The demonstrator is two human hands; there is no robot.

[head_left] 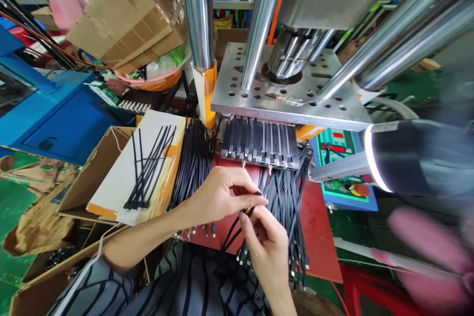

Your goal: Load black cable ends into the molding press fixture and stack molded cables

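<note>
My left hand (220, 195) and my right hand (267, 242) meet just in front of the press, fingertips pinched together. Between them runs a thin black cable (232, 233), its upper end mostly hidden by my fingers. Behind my hands a metal mould block (261, 143) holds a row of black flat cables side by side, small metal connectors along its front edge. Under and beside my right hand lies a loose bundle of black cables (292, 207) with metal plugs at the near ends. Another dense bundle (190, 163) lies left of my left hand.
The press plate (289, 101) and its steel columns stand over the mould. At left, a white board (111, 185) carries several more cables beside a cardboard box (79, 190). A control panel (338, 145), a lamp (396, 155) and a blurred pink fan (425, 261) are at right.
</note>
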